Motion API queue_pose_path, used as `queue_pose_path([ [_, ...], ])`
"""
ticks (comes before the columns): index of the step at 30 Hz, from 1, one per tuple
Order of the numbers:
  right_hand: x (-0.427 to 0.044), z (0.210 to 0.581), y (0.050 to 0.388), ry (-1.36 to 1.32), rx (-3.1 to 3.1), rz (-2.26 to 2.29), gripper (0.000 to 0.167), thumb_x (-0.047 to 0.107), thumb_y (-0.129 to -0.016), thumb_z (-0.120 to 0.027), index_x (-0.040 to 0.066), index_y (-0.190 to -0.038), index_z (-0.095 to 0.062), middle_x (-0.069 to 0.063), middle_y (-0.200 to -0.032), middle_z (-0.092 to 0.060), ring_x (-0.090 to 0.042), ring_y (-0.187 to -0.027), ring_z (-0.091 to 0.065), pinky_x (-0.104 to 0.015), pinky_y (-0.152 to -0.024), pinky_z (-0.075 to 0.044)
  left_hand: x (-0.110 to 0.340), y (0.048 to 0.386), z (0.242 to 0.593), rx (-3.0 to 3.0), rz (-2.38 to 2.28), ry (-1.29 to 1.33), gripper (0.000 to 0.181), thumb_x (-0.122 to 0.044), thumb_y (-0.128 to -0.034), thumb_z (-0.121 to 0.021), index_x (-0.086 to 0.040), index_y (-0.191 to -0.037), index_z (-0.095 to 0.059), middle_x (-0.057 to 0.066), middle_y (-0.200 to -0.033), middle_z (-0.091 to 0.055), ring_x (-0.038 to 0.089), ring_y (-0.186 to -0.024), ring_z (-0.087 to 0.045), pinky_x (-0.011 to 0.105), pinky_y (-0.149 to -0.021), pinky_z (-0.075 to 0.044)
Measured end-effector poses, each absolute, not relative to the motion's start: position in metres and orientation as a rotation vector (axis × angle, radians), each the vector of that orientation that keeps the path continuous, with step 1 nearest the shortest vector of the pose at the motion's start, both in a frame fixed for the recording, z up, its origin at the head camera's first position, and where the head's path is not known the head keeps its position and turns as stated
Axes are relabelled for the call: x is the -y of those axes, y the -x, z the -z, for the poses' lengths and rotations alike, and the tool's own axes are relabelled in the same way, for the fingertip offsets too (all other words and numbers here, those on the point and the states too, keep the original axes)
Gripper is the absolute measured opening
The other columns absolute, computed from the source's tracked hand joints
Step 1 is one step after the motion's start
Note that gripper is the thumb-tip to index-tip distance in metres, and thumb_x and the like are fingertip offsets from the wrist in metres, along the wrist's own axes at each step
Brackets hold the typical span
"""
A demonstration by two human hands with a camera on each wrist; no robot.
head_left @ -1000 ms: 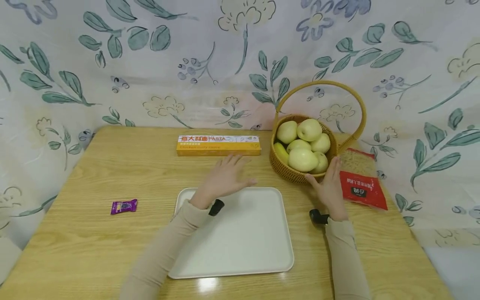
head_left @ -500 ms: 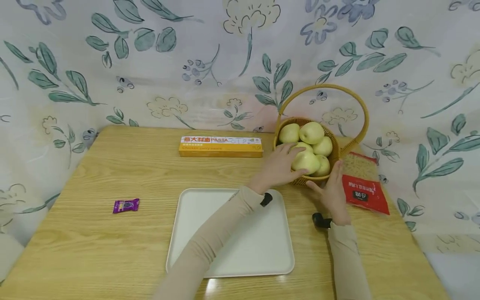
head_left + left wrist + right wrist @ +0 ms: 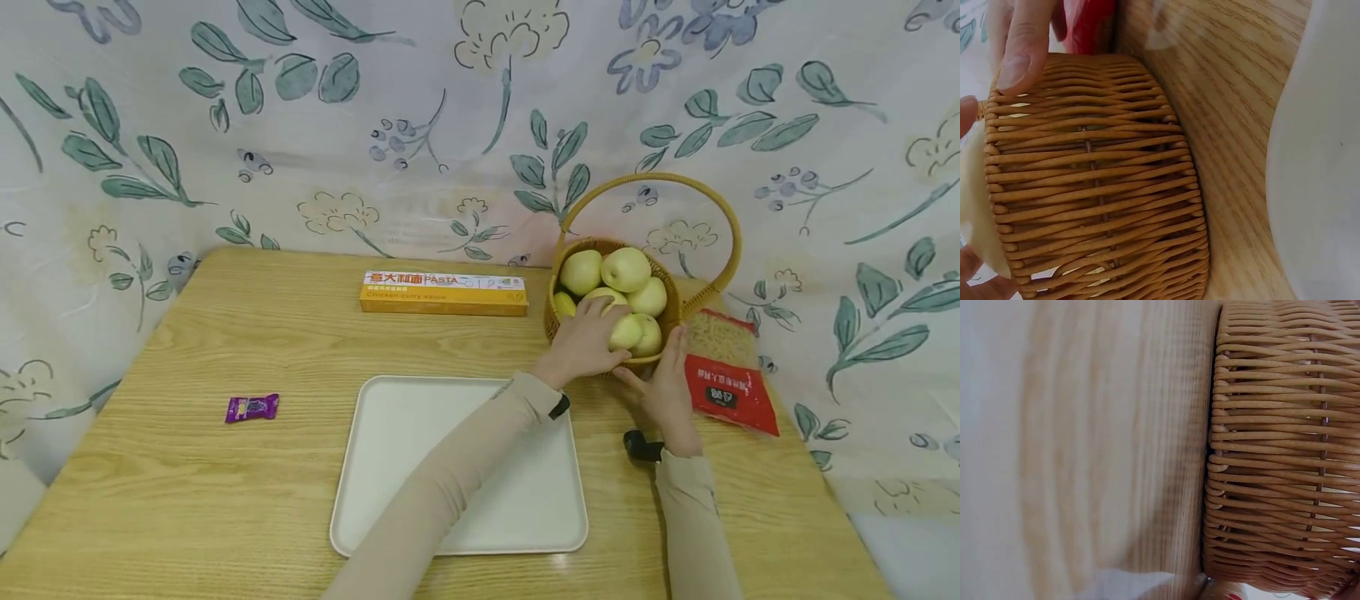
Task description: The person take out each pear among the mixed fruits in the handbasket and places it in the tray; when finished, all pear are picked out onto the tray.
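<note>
In the head view, the left hand (image 3: 585, 343) reaches over the front rim of the wicker basket (image 3: 557, 321), its fingers curled round a pale green fruit (image 3: 624, 333). That fruit (image 3: 980, 206) shows above the rim between the left hand's digits in the left wrist view; its far side is hidden. The right hand (image 3: 667, 396) rests against the basket's front right side with straight fingers and a spread thumb. Several more pale fruits (image 3: 626, 269) and a yellow item (image 3: 564, 305) lie in the basket. The right wrist view shows the woven wall (image 3: 1285, 444).
A white tray (image 3: 390, 442) lies before the basket, under the left forearm. The orange pasta box (image 3: 442, 302) is at the back, a small purple packet (image 3: 252, 407) at the left. Right of the basket lies a red pasta bag (image 3: 738, 396). A tall handle (image 3: 731, 217) arches over the basket.
The left hand has moved right from above the tray to the basket and closed round a front fruit. The right hand stays at the basket's side. The head view has shifted slightly.
</note>
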State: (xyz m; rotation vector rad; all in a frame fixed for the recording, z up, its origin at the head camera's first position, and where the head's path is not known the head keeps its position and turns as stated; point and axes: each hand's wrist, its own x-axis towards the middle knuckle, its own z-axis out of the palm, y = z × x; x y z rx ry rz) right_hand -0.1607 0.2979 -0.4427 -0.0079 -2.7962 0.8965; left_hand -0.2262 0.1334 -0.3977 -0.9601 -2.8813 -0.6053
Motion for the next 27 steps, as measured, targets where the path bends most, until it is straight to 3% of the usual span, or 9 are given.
queue_pose_path([
  [8, -0.297, 0.444, 0.159, -0.01, 2.772, -0.898, 0.113, 0.033, -0.087, -0.071, -0.009, -0.149, 0.013, -0.033, -0.156, 0.016, -0.047, -0.147, 0.007, -0.066, -0.11, -0.021, -0.134, 0.222, 0.397, 2.882, 0.643, 0.925, 0.062, -0.043, -0.0906, -0.064, -0.027, -0.145, -0.039, 0.007, -0.151, -0.036, 0.025, -0.142, -0.032, 0.038, -0.091, -0.053],
  [16, -0.297, 0.448, 0.162, -0.017, 2.758, -0.895, 0.111, 0.036, -0.088, -0.069, -0.008, -0.15, 0.012, -0.033, -0.157, 0.013, -0.046, -0.147, 0.004, -0.064, -0.111, -0.022, -0.127, 0.228, 0.407, 2.692, 0.842, 0.946, 0.061, -0.033, -0.0876, -0.068, -0.024, -0.142, -0.043, 0.012, -0.144, -0.037, 0.028, -0.131, -0.04, 0.033, -0.092, -0.051],
  [20, -0.297, 0.447, 0.161, -0.002, 2.77, -0.911, 0.112, 0.034, -0.088, -0.07, -0.007, -0.15, 0.013, -0.031, -0.157, 0.015, -0.047, -0.147, 0.005, -0.065, -0.111, -0.02, -0.118, 0.225, 0.403, 2.573, 1.031, 0.941, 0.06, -0.029, -0.0875, -0.068, -0.025, -0.142, -0.046, 0.014, -0.144, -0.035, 0.027, -0.13, -0.038, 0.034, -0.097, -0.048],
  [27, -0.3, 0.446, 0.16, 0.015, 2.784, -0.866, 0.11, 0.035, -0.088, -0.07, -0.008, -0.15, 0.01, -0.03, -0.158, 0.013, -0.05, -0.145, -0.002, -0.066, -0.109, -0.024, -0.104, 0.206, 0.392, 2.402, 1.45, 0.778, 0.052, -0.024, -0.0845, -0.073, -0.022, -0.133, -0.055, 0.014, -0.136, -0.036, 0.025, -0.123, -0.039, 0.034, -0.094, -0.046],
])
